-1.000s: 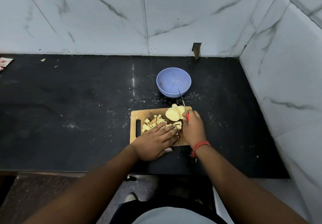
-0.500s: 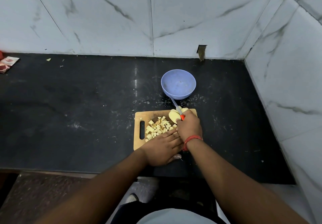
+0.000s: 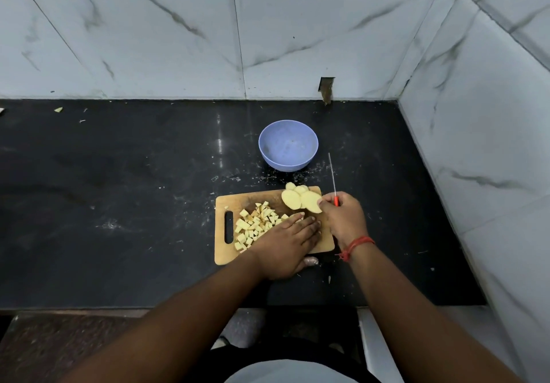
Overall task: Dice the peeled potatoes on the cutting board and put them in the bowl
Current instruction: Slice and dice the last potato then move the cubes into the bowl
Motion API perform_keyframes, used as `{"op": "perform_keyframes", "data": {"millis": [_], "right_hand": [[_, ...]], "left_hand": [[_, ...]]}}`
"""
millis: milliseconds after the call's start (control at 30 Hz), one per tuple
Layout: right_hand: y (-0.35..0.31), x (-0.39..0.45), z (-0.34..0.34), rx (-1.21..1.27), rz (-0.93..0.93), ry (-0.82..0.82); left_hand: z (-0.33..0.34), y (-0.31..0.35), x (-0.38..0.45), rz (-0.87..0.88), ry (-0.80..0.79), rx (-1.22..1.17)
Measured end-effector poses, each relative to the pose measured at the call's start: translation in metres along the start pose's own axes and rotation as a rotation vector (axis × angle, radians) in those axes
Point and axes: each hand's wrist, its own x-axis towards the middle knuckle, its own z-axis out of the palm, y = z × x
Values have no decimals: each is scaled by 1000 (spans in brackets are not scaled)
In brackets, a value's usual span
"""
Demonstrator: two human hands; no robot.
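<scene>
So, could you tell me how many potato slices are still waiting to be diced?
About 4 potato slices, overlapping at the far right corner of the cutting board, beside the right hand holding the knife. More may be hidden underneath.

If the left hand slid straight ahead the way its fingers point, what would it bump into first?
The left hand lies flat on the board, fingers pointing up and to the right. Going straight on, it would probably meet the right hand first, just below the potato slices; depth is hard to judge.
</scene>
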Motion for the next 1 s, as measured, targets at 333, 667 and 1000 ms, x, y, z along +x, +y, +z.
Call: {"op": "perform_keyframes", "data": {"millis": [333, 667, 1000], "right_hand": [[25, -36, -10, -596, -394, -15], [34, -29, -12, -270, -70, 8], [26, -24, 1, -355, -35, -13]], "left_hand": [[-1, -9, -11, -145, 44, 49], [-7, 0, -14, -77, 133, 15], [2, -1, -7, -85, 22, 78]]}}
